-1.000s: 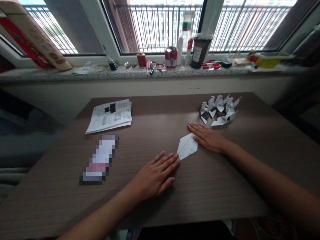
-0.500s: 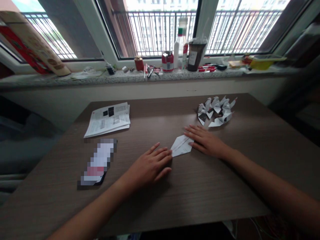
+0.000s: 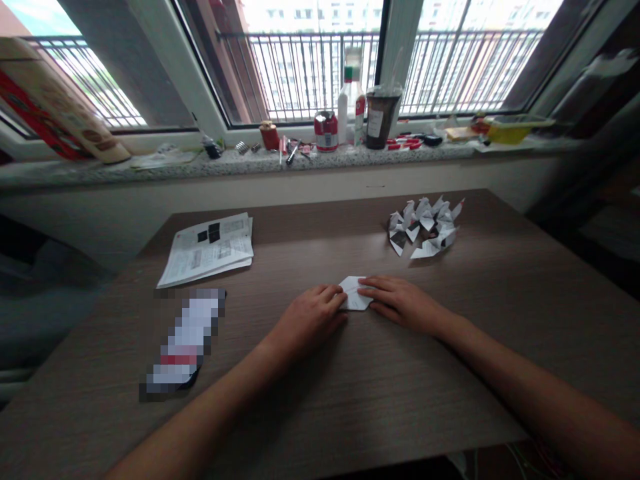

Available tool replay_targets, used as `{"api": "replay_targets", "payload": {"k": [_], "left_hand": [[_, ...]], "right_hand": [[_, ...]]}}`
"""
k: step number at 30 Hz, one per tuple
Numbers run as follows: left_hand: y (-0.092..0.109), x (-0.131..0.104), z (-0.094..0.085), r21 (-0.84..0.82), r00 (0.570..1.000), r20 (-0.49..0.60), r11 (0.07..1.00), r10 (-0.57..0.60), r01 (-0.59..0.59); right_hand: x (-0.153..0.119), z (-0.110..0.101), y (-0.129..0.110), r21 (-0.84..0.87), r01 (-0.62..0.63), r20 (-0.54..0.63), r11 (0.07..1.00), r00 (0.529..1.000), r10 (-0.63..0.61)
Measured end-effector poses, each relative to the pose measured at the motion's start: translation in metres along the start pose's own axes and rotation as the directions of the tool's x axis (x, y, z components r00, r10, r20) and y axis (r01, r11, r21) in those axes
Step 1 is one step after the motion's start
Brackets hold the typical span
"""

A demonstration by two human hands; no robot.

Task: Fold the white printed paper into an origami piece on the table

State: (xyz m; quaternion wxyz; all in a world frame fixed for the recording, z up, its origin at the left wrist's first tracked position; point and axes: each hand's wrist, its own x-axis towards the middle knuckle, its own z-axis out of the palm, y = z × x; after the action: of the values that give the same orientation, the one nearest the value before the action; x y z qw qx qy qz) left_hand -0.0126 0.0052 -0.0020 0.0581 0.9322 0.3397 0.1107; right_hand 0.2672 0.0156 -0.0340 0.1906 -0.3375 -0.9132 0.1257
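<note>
A small white sheet of folded paper lies on the desk between my hands, its right edge partly under my fingers. My left hand grips its left end, fingers bent over it and the thumb low beside it. From the right, my right hand rests with fingers stretched out flat on the paper. Behind it, toward the far right of the desk, stands a cluster of folded paper pieces with pointed tips, set in a curve.
A stack of printed sheets lies at the desk's back left, with a phone in front, its screen blurred out. Along the windowsill stand a red can, a bottle, a dark drink cup and a yellow container.
The paper shows a shorter shape between my hands. My left fingers have bent over its left end, and my right hand has come slightly nearer to me. The view has shifted a little.
</note>
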Motion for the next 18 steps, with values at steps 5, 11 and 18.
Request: {"api": "replay_targets", "payload": {"k": [5, 11, 18], "left_hand": [[-0.008, 0.0, 0.012, -0.039, 0.998, -0.055, 0.999, 0.007, -0.009], [-0.012, -0.001, 0.015, -0.036, 0.997, -0.069, 0.999, 0.023, -0.025], [-0.014, -0.002, 0.015, -0.065, 0.994, -0.104, 0.997, 0.025, -0.032]], "right_hand": [[0.0, 0.0, -0.003, 0.021, 0.001, -0.027, 1.0, 1.0, -0.001], [0.0, 0.0, -0.003, 0.034, -0.015, -0.031, 0.999, 0.999, 0.016], [0.002, -0.003, -0.003, 0.026, -0.031, -0.069, 0.999, 0.997, 0.032]]}}
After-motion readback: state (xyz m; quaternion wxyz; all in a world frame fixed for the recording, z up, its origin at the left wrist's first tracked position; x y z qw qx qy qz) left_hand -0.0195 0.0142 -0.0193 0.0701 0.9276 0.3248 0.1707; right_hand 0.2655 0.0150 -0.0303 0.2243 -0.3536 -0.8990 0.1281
